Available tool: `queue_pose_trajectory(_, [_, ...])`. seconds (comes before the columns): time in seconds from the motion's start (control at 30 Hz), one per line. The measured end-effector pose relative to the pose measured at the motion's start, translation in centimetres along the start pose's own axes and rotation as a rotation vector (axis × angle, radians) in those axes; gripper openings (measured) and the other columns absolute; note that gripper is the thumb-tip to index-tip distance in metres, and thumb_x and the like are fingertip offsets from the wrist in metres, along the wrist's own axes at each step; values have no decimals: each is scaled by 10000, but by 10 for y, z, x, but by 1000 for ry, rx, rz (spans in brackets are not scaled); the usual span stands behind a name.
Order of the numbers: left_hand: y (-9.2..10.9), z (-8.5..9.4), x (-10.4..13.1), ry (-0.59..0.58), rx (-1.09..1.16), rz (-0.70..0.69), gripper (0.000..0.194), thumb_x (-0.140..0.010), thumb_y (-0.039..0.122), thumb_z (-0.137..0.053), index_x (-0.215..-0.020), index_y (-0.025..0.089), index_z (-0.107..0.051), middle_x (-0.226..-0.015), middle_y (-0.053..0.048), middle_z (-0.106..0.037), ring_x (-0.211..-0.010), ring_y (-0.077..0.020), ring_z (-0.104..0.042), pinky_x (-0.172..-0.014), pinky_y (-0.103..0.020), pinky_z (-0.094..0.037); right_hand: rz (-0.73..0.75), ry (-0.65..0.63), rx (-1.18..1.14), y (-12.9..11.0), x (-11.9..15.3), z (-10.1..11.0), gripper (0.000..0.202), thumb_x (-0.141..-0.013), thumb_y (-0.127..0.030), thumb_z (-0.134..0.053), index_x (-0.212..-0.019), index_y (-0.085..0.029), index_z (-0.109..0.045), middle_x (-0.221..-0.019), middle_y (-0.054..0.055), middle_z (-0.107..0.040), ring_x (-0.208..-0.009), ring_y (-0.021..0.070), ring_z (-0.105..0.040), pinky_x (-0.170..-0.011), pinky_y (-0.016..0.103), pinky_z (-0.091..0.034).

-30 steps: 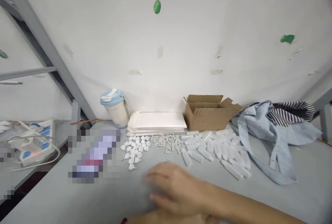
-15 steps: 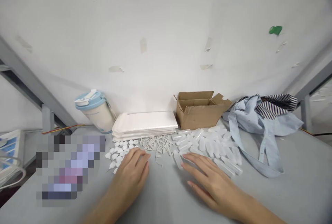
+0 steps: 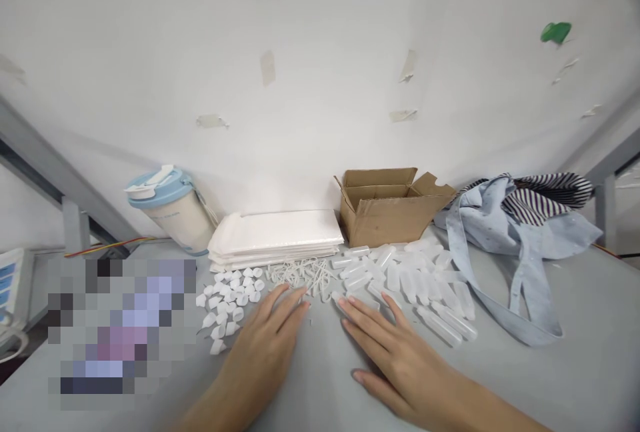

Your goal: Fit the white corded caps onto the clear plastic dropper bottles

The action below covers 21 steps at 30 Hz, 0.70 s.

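My left hand [image 3: 273, 349] is open, palm down over the table, fingers stretched toward a heap of thin whitish plastic pieces [image 3: 295, 273]. Left of it lie several small white pointed caps [image 3: 235, 292]. My right hand [image 3: 395, 352] is also open, with fingers spread, at the near edge of a group of translucent plastic tubes [image 3: 425, 282]. One tube end [image 3: 335, 297] shows beside its fingertips; the rest is hidden under the fingers. I see nothing gripped in either hand.
Behind the parts stand a stack of white padded envelopes [image 3: 280, 229] and an open cardboard box [image 3: 393, 219]. A blue-lidded cup [image 3: 173, 209] is back left, a light blue cloth bag [image 3: 530, 239] back right. A blurred-out object [image 3: 130, 325] lies at left.
My left hand has shifted right, away from the caps and nearer the thin pieces. My right hand has moved slightly left over the near tube. The view has also shifted a little.
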<state>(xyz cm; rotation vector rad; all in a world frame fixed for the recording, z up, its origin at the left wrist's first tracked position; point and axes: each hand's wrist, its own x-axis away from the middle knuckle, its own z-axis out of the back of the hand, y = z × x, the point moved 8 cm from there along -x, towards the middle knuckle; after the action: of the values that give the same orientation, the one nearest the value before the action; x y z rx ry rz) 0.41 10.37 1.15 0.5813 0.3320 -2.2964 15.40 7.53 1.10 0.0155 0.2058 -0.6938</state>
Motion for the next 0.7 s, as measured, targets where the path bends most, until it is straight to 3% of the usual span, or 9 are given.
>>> queue_pose_trajectory(0.17, [10,10,-6,36,33,-55,345,-849,-7,-378,-1066,89,-628,-1121,-94,-658,-1050,-277,-549,-858,-407,-526,26,261,44,-4,2,17,251,-919,-172,-480,-1112,-114,-630,-1265,106,-618,-1169,277,-549,-1012,490,-387])
queue_pose_trajectory(0.33, [11,15,-11,40,131,-9,258,-874,20,-395,-939,89,-635,-947,-113,-634,-912,-244,-552,-764,-375,-520,23,431,-29,0,4,22,293,-864,7,-424,-1005,-130,-641,-1080,73,-706,-959,231,-615,-839,389,-422])
queue_pose_trajectory(0.53, [-12,4,-17,32,278,202,189,-875,91,-460,-837,149,-636,-828,-76,-576,-804,-228,-508,-682,-365,-479,-86,465,-44,5,-4,22,231,-926,-79,-406,-895,-145,-625,-974,86,-698,-812,175,-619,-748,325,-388])
queue_pose_trajectory(0.7, [-23,4,-19,80,357,248,152,-869,117,-512,-804,165,-640,-763,-46,-590,-788,-214,-509,-705,-343,-472,-161,401,32,7,-16,16,231,-910,-70,-433,-802,-161,-616,-917,54,-718,-744,174,-617,-713,325,-351])
